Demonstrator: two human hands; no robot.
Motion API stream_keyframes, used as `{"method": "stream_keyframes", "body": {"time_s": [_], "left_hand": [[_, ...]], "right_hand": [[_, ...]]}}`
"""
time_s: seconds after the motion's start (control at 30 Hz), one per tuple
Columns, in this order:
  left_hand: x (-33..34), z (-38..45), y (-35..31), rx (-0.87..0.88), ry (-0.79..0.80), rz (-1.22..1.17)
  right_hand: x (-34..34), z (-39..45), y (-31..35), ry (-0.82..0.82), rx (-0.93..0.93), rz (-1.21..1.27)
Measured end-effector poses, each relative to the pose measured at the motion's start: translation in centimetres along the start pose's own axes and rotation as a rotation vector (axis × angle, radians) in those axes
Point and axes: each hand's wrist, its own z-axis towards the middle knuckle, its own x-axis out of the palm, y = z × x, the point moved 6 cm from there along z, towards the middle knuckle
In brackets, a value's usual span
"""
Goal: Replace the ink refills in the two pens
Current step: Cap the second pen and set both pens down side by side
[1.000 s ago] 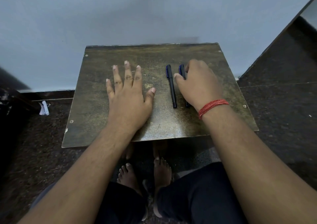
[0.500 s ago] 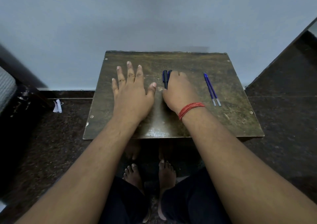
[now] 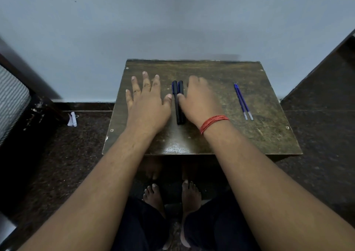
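At the centre of the frame, two dark capped plastic pens (image 3: 178, 101) are lying side by side on the worn brown wooden board (image 3: 269, 135), between both hands. The left hand (image 3: 148, 104) is resting flat and released; the right hand (image 3: 199, 100) is lying loose, its thumb touching the pens. Two thin blue refills (image 3: 243, 101) are waiting at the right. The pens are probably light, stiff and slippery, so pinching one at mid-barrel seems best.

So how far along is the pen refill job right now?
Barely started. The two pens lie capped and whole between the left hand and right hand, neither gripping. The two blue refills lie ready on the table. Opening both pens and swapping refills remains.
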Motion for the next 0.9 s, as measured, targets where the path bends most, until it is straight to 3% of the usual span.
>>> {"method": "stream_keyframes", "body": {"time_s": [0.23,0.4,0.9], "left_hand": [[1.4,-0.3,-2.1,0.097,0.052,0.014],[2.0,-0.6,-2.3,0.118,0.065,0.036],[1.9,-0.5,-2.2,0.108,0.075,-0.008]], "right_hand": [[-5.4,-0.4,-9.5,-0.113,0.247,-0.045],[-7.0,-1.1,-12.8,-0.124,0.349,-0.100],[-4.0,-0.1,-9.8,0.012,0.310,-0.143]]}}
